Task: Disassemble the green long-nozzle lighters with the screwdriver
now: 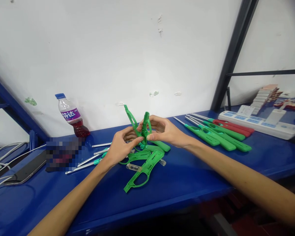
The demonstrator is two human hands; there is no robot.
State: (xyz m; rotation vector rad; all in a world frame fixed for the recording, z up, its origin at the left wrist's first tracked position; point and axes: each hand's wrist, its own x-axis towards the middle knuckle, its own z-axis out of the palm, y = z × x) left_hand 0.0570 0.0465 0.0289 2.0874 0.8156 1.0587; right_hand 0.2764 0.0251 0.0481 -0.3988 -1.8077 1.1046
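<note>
My left hand [123, 142] and my right hand [164, 131] meet above the blue table, each closed on a green plastic shell half. The left shell [131, 118] slants up to the left; the right shell [146, 126] stands nearly upright, its ribbed inside showing. Below them, another green shell half [146, 170] lies open side up. Beside it sits a clear lighter tank [134, 167], and more green shells lie partly under my hands. Silver rods with teal collars [97, 161] lie to the left of my left hand, their right ends partly hidden.
A drink bottle [72, 116] stands back left, near a black phone-like slab [27, 167] and white cables. Assembled green lighters [220, 137] and red ones [236, 127] lie right, before a white power strip [258, 124]. A dark metal post [227, 62] rises behind.
</note>
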